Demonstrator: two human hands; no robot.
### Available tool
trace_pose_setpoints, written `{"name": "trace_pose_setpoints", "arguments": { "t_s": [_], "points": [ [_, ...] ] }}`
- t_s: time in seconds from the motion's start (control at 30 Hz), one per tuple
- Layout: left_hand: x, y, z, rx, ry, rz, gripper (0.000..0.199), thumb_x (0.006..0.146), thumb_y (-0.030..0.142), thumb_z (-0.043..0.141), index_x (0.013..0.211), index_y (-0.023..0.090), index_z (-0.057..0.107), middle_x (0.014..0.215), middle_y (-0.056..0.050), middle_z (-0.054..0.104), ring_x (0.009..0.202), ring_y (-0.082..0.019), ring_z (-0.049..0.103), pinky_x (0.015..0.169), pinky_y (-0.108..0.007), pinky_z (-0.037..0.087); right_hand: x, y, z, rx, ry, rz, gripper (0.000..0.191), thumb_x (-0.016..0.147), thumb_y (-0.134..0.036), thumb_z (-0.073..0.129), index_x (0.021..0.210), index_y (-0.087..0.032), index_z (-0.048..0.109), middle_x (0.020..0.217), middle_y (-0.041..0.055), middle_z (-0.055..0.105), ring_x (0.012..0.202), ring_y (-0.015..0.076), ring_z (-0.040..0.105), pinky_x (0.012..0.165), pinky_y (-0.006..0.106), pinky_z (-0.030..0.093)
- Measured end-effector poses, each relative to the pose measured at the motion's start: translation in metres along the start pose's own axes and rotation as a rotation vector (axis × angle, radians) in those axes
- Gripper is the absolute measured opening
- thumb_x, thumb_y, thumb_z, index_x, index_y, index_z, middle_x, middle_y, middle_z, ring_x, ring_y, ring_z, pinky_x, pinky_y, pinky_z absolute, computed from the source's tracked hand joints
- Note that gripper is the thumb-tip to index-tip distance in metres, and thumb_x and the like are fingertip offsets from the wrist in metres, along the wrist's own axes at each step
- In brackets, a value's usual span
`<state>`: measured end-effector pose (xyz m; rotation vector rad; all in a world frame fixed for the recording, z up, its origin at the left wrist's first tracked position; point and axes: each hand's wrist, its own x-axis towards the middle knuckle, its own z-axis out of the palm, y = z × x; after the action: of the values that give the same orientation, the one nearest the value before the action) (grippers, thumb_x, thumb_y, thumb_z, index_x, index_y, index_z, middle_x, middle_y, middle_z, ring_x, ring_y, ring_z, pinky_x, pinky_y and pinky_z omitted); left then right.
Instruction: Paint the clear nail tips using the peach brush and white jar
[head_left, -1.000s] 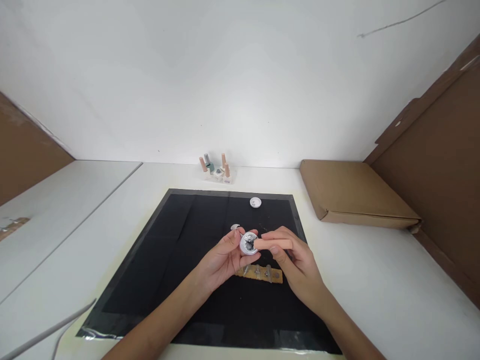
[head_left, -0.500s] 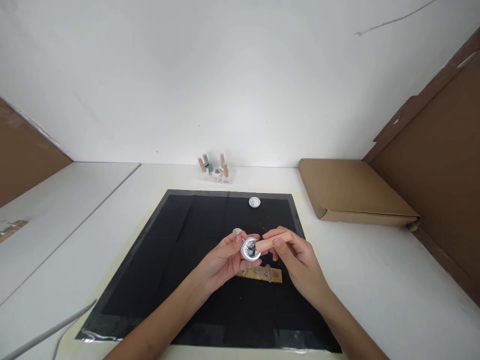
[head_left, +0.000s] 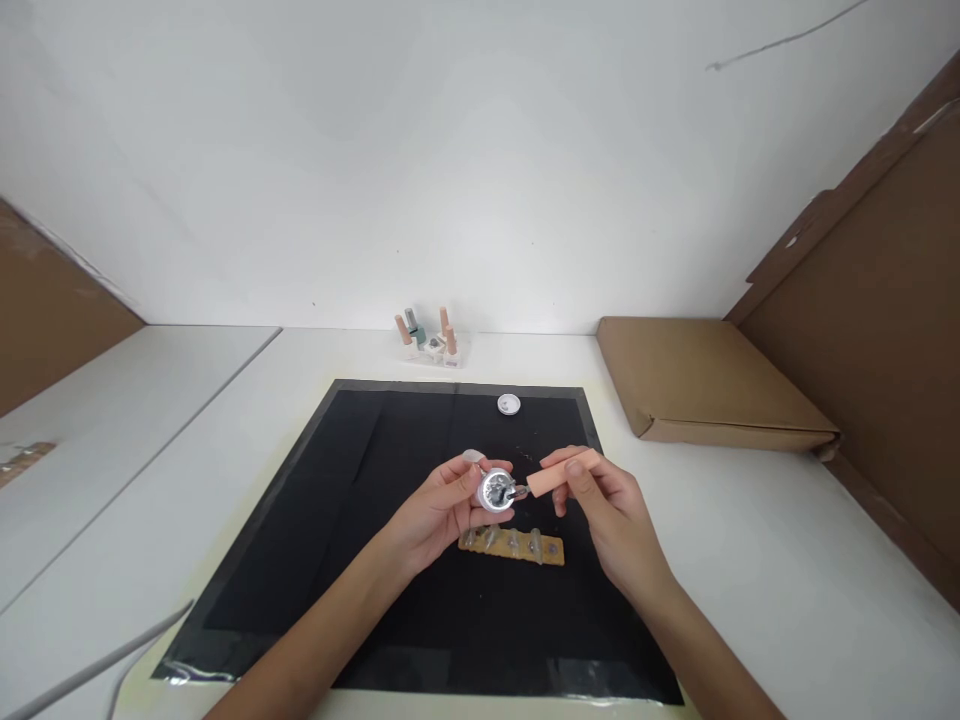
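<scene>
My left hand (head_left: pixel 446 500) grips a small round white jar (head_left: pixel 496 490) with crinkled silver material in its mouth. A small translucent piece (head_left: pixel 473 456), its kind unclear, shows by the left fingertips. Between the thumb and fingers of my right hand (head_left: pixel 600 500) is a peach nail polish brush cap (head_left: pixel 555 477); its brush end points left, at the jar's mouth. Below the jar, a yellowish strip (head_left: pixel 553 552) bearing several clear nail tips (head_left: pixel 514 542) lies on the black mat (head_left: pixel 300 560).
Farther back on the mat lies a round white lid (head_left: pixel 508 404). Several nail polish bottles (head_left: pixel 451 346) stand in a clear tray (head_left: pixel 463 352) near the wall. A flat cardboard box (head_left: pixel 712 385) rests at the right, and a brown panel (head_left: pixel 885 330) rises beyond it.
My right hand has drawn the brush cap back and to the right, so the brush end now shows. The jar has shifted slightly left and up, uncovering more of the strip.
</scene>
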<state>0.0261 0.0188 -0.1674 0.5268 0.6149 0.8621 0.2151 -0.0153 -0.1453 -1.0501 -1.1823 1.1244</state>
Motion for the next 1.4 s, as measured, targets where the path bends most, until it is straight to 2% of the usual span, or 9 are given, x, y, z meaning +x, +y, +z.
{"name": "trace_pose_setpoints", "arguments": {
  "t_s": [0.13,0.27,0.43,0.53,0.63,0.73,0.87,1.03,1.4],
  "points": [
    [0.005,0.006,-0.006,0.051,0.069,0.026,0.023,0.07,0.025,0.083,0.084,0.012,0.071,0.094,-0.008,0.077,0.084,-0.025,0.075,0.069,-0.031,0.064,0.0,0.003,-0.001,0.046,0.037,0.073,0.039,0.082,-0.058,0.063,0.079,-0.02,0.071,0.065,-0.0008,0.059,0.053,0.009,0.048,0.052,0.023,0.042],
    [0.009,0.009,-0.012,0.064,0.119,0.009,0.029,0.066,0.028,0.086,0.084,0.013,0.069,0.095,-0.008,0.078,0.083,-0.029,0.076,0.062,-0.027,0.064,0.003,0.003,0.001,0.121,0.051,0.198,0.044,0.078,-0.063,0.064,0.081,-0.019,0.068,0.063,-0.0026,0.053,0.053,0.0088,0.046,0.051,0.023,0.04],
    [0.009,0.008,-0.012,0.068,0.117,-0.014,0.028,0.067,0.028,0.085,0.083,0.012,0.068,0.093,-0.008,0.077,0.084,-0.03,0.076,0.061,-0.027,0.064,0.011,0.009,0.002,0.191,-0.018,0.426,0.049,0.072,-0.063,0.068,0.06,-0.016,0.059,0.068,0.0005,0.054,0.056,0.0096,0.047,0.047,0.023,0.041],
    [0.007,0.008,-0.009,0.069,0.103,-0.022,0.028,0.068,0.028,0.085,0.083,0.012,0.068,0.082,-0.006,0.076,0.081,-0.029,0.076,0.061,-0.026,0.064,0.014,0.013,0.003,0.195,-0.065,0.536,0.047,0.068,-0.061,0.071,0.064,-0.015,0.061,0.059,-0.0009,0.052,0.053,0.0098,0.046,0.045,0.021,0.037],
    [0.004,0.008,-0.005,0.063,0.085,-0.034,0.029,0.068,0.03,0.085,0.083,0.012,0.068,0.079,-0.005,0.075,0.081,-0.028,0.076,0.062,-0.026,0.063,0.015,0.014,0.003,0.199,-0.105,0.597,0.045,0.067,-0.059,0.071,0.063,-0.016,0.06,0.051,-0.0036,0.047,0.047,0.0073,0.038,0.039,0.019,0.028],
    [0.002,0.01,-0.001,0.054,0.065,-0.041,0.03,0.066,0.03,0.086,0.082,0.013,0.067,0.081,-0.005,0.074,0.082,-0.027,0.076,0.062,-0.027,0.063,0.014,0.009,0.002,0.182,-0.141,0.62,0.043,0.067,-0.056,0.073,0.061,-0.016,0.059,0.047,-0.0064,0.042,0.043,0.0047,0.029,0.036,0.018,0.017],
    [-0.001,0.009,0.002,0.041,0.055,-0.034,0.029,0.066,0.031,0.086,0.081,0.014,0.067,0.082,-0.004,0.072,0.08,-0.022,0.074,0.063,-0.029,0.064,0.012,0.003,0.003,0.139,-0.192,0.612,0.039,0.065,-0.051,0.076,0.065,-0.016,0.061,0.047,-0.0088,0.04,0.04,0.0026,0.024,0.035,0.017,0.014],
    [-0.001,0.007,0.003,0.037,0.056,-0.022,0.03,0.066,0.032,0.086,0.081,0.014,0.069,0.078,-0.002,0.068,0.069,-0.013,0.068,0.062,-0.027,0.064,0.011,0.0,0.005,0.086,-0.244,0.579,0.039,0.067,-0.051,0.077,0.065,-0.015,0.062,0.045,-0.008,0.045,0.038,0.0022,0.027,0.033,0.017,0.016],
    [-0.002,0.001,0.006,0.054,0.058,-0.033,0.032,0.067,0.036,0.085,0.081,0.012,0.068,0.074,-0.002,0.065,0.063,-0.012,0.065,0.055,-0.024,0.061,0.006,0.001,0.01,0.06,-0.319,0.606,0.04,0.065,-0.052,0.076,0.069,-0.014,0.064,0.041,-0.01,0.041,0.035,0.0019,0.027,0.032,0.017,0.019]
  ]
}}
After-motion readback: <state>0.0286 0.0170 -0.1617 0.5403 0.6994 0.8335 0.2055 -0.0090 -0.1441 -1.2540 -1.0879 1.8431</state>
